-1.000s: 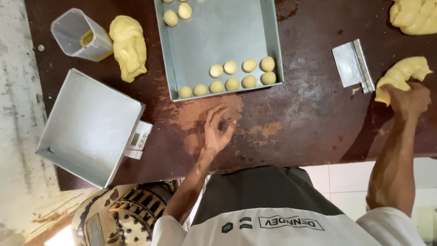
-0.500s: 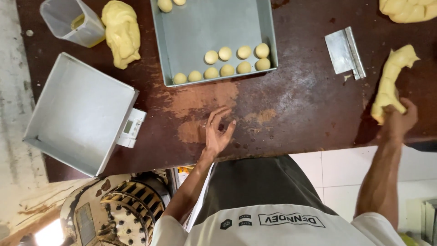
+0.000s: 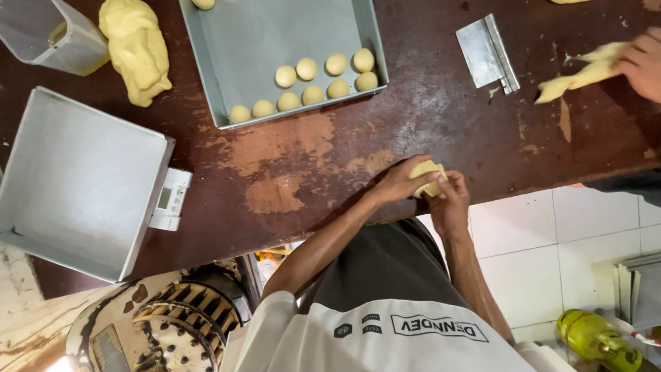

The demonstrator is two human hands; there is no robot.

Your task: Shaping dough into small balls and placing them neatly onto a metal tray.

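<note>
My left hand (image 3: 396,182) and my right hand (image 3: 451,200) meet at the near edge of the dark brown table (image 3: 427,117). Together they close around a small lump of yellow dough (image 3: 428,172). Just beyond them a grey baking tray (image 3: 227,76) holds several round dough balls (image 3: 303,79) in two rows along its near rim. A metal bench scraper (image 3: 485,52) lies to the right of the tray. At the far right another person's hand (image 3: 644,62) holds a stretched strip of dough (image 3: 582,72).
A big dough mass (image 3: 138,48) and a clear plastic container (image 3: 48,34) sit at the back left. A scale (image 3: 169,200) carries a square metal pan (image 3: 76,179) at the left. A round machine (image 3: 172,331) stands below the table, with white floor tiles (image 3: 551,255) and a yellow-green bottle (image 3: 595,337) to the right.
My right hand left the long dough strip at the right and came in to join my left hand, with a small dough lump now between them. Another person's hand now holds the strip.
</note>
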